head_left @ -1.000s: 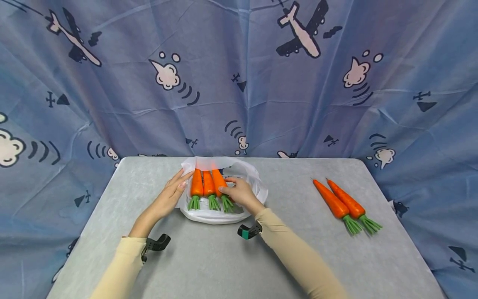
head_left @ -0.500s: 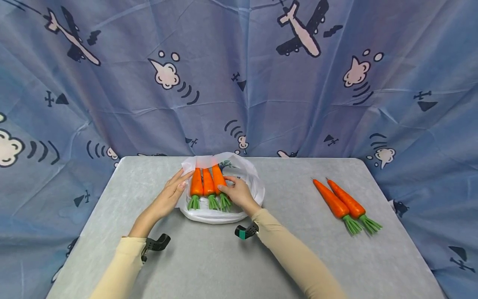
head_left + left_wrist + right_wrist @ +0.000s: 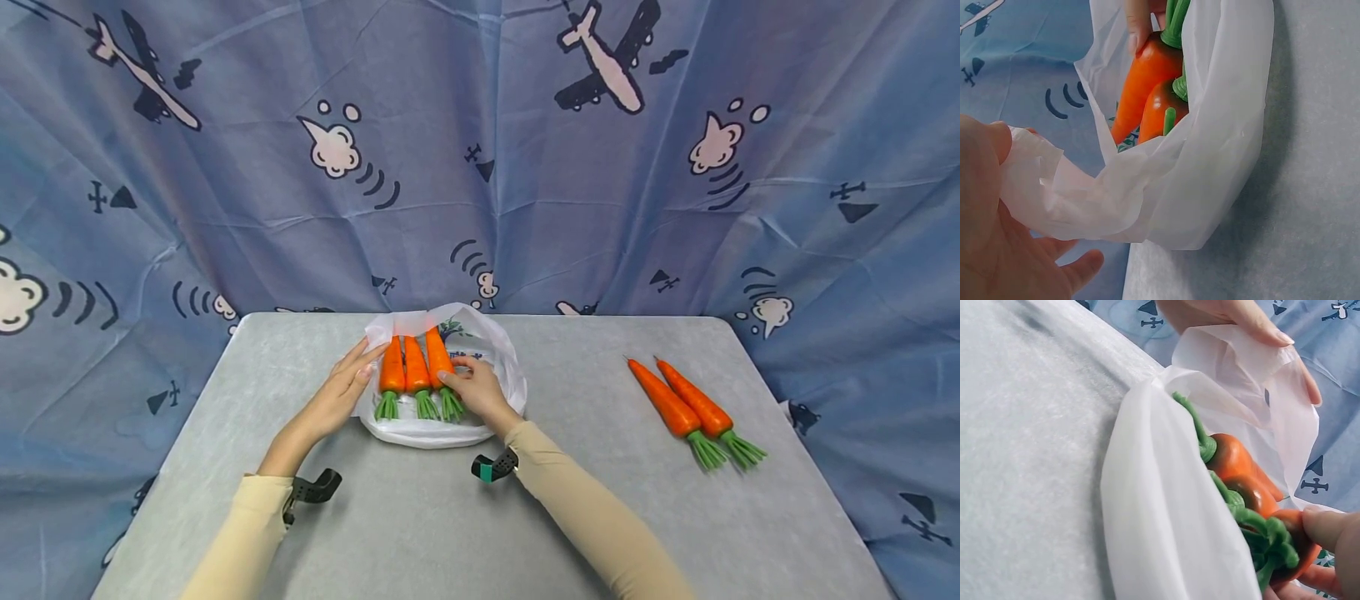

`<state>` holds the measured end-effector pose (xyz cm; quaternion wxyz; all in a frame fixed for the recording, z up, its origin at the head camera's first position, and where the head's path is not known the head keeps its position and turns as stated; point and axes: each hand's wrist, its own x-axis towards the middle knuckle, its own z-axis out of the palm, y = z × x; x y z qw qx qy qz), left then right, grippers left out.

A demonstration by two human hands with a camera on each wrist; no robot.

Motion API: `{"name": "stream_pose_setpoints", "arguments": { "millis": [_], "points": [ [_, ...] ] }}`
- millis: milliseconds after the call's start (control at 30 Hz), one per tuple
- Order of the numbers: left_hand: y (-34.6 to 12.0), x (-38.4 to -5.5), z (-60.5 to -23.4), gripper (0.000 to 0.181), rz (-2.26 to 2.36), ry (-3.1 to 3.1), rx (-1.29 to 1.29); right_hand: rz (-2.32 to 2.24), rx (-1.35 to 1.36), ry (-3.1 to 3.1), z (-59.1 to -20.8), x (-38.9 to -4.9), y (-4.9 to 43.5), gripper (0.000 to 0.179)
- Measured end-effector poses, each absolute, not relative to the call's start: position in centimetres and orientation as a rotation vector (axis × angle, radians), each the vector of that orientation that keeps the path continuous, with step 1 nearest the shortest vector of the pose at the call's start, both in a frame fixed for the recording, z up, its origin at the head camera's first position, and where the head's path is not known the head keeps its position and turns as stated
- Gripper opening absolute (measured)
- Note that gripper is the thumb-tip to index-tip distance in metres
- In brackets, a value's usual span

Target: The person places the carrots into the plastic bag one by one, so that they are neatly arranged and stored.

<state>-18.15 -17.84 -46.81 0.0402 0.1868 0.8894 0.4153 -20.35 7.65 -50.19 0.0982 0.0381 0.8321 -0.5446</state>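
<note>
A white plastic bag [image 3: 420, 434] lies with its mouth wide, three orange carrots with green tops side by side inside. My left hand [image 3: 339, 394] pinches the bag's left rim [image 3: 1041, 181] between thumb and fingers, holding it up. On the other side my right hand [image 3: 482, 390] reaches into the mouth and grips the rightmost carrot [image 3: 438, 357] near its green top. In the right wrist view the thumb presses that carrot [image 3: 1291, 523], with fingers beneath it. The middle carrot [image 3: 416, 364] and the left carrot [image 3: 392, 367] lie next to it, tips toward the back.
Two more carrots rest on the grey table [image 3: 585, 500] at the right, an outer carrot [image 3: 696, 396] and an inner carrot [image 3: 662, 400]. Behind the table's back edge hangs a blue curtain [image 3: 420, 167] printed with airplanes.
My right hand has shifted slightly left, bringing the rightmost carrot closer to the other two. The bag's right side has drawn inward and its back rim has risen. My left hand stays in place.
</note>
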Motion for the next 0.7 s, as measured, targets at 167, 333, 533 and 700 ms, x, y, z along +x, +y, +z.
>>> {"name": "stream_pose_setpoints", "arguments": {
  "millis": [167,333,533,700],
  "points": [
    [-17.73,-18.21,-46.81,0.047,1.253,2.722,0.563,-1.654,0.108,2.457,-50.28,-20.12,7.60,0.046],
    [-17.72,-18.24,-46.83,0.046,1.256,2.717,0.575,-1.671,0.115,2.438,-50.54,-20.10,7.49,0.047],
    [-17.71,-18.22,-46.85,0.046,1.268,2.712,0.593,-1.677,0.161,2.423,-50.74,-20.05,7.24,0.048],
    [-17.72,-18.19,-46.87,0.047,1.266,2.708,0.587,-1.700,0.167,2.420,-50.75,-19.97,7.08,0.046]
  ]
}}
